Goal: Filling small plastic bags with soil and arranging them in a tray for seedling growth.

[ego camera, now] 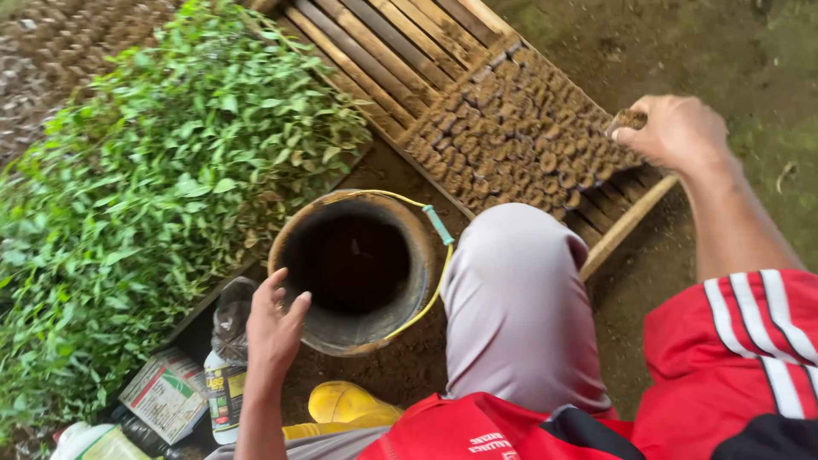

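Soil-filled plugs (520, 128) lie packed in rows on the slatted bamboo rack (383, 51); your right hand (677, 132) pinches one plug (630, 117) at their far edge, fingers closed around it. Your left hand (273, 328) hovers open and empty beside the dark bucket (358, 273), near the seedlings (145, 187).

This is a plant nursery, outdoors on bare, damp earth (648, 51). A dense bed of green seedlings (145, 196) fills one side, and rows of small soil plugs (520, 136) sit packed on a slatted bamboo rack (383, 51). A muddy bucket (358, 273) and a bottle (224, 392) stand on the ground.
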